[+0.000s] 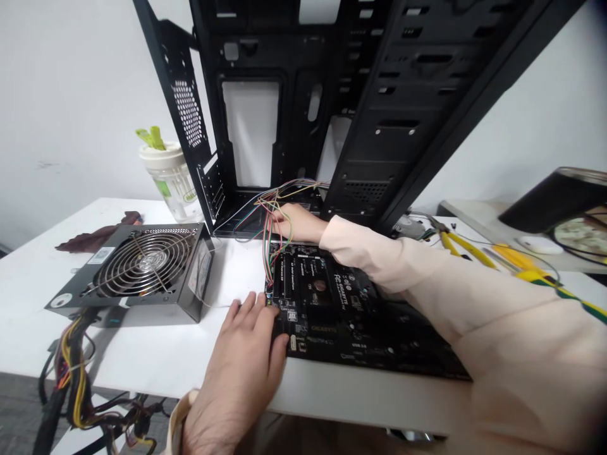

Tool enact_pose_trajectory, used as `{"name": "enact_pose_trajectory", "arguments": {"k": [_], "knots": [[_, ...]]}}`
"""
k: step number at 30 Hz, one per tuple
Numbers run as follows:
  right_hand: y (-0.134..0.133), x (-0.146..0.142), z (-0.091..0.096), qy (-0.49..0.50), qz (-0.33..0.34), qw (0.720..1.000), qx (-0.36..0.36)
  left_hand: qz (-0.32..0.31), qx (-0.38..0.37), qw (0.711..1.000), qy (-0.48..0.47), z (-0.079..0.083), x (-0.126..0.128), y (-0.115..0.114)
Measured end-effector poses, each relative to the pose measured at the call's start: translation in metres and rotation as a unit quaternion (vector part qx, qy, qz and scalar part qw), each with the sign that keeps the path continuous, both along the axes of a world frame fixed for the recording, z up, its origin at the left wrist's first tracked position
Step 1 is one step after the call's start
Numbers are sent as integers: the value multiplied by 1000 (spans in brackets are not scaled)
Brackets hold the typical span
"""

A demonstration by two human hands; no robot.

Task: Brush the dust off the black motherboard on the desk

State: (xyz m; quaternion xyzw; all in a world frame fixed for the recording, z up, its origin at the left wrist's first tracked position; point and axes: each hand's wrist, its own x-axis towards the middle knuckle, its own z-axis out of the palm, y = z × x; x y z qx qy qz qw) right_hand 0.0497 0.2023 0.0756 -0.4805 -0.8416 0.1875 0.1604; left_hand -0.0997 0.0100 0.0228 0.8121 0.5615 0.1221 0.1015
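A black motherboard [332, 316] lies flat near the table's front edge, its GIGABYTE print facing up. My left hand [244, 360] rests at its left corner with fingers stretched out, the thumb and index finger at the board's edge. Thin coloured wires [269, 253] run from the bottom of the black computer case [303, 69] down to that corner of the board. Above the board's far edge, my right hand [296, 222] is closed on these wires; its fingertips are partly hidden. The case stands upright right behind the board.
A power supply [147, 265] with a fan grille sits at left, its cable bundle [78, 373] hanging over the table edge. Behind it are a clear cup [171, 177] and a brown leaf-like piece [95, 235]. Yellow-handled pliers [467, 248] lie at right, beside other tools.
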Motion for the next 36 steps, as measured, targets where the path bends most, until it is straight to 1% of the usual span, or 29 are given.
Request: {"name": "enact_pose_trajectory", "arguments": {"k": [3,8,11,18,22,27,32,36], "knots": [[-3,-1,-1,17,5,1000,-7,0,3,1000,0,-1,0,1],[1,-4,-4,37,30,998,-38,0,3,1000,3,0,1,1],[1,-4,-6,50,40,997,-38,-3,-1,1000,3,1,0,0],[-6,7,-4,56,13,998,-1,-9,-11,1000,0,4,0,1],[-8,10,-4,53,21,998,-7,-9,-8,1000,-1,4,0,1],[-12,6,-7,34,43,998,-29,-10,-2,1000,-1,2,-1,-1],[-13,-4,-15,23,24,999,-27,-8,-2,1000,1,2,-1,-1],[-10,-6,-14,15,13,1000,-20,-10,-8,1000,4,3,-1,0]]}}
